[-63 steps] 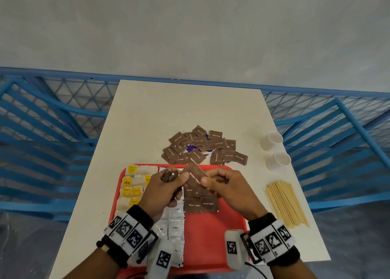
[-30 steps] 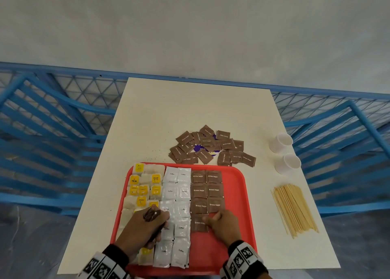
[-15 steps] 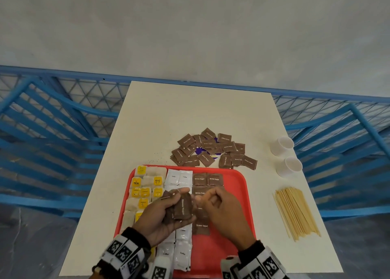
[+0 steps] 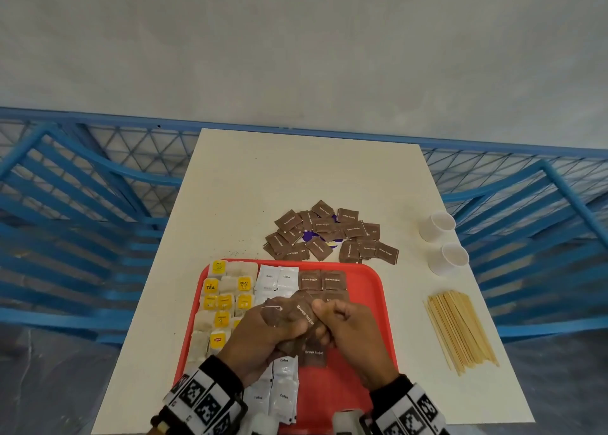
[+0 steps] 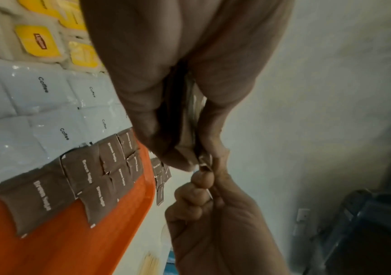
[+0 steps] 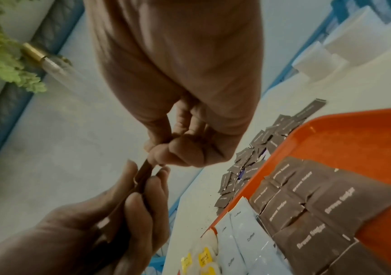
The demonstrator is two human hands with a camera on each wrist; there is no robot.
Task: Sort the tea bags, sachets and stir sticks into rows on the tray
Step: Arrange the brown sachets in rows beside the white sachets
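Left hand (image 4: 263, 334): curled round a small stack of brown sachets (image 4: 304, 314), held above the tray (image 4: 362, 281).
Right hand (image 4: 348, 332): the top sachet of that stack is pinched between thumb and forefinger; the remaining fingers are curled.
Tray: red, set at the near edge of the table (image 4: 296, 178), under both hands.
Tea bags (image 4: 225, 298): laid in columns at the tray's left side, yellow tags showing.
Coffee sachets (image 4: 278, 278): white, laid in two columns just right of the tea bags, partly hidden by the hands.
Sugar sachets on tray (image 4: 322, 280): brown, laid in two columns just right of the white ones; the tray's right part is bare.
Loose pile (image 4: 329, 234): brown sachets heaped on the table just beyond the tray's far edge, something purple showing under them.
Sticks (image 4: 460, 331): a wooden bundle lying on the table right of the tray.
Cups (image 4: 442, 242): two white ones lying on their sides beyond the sticks.
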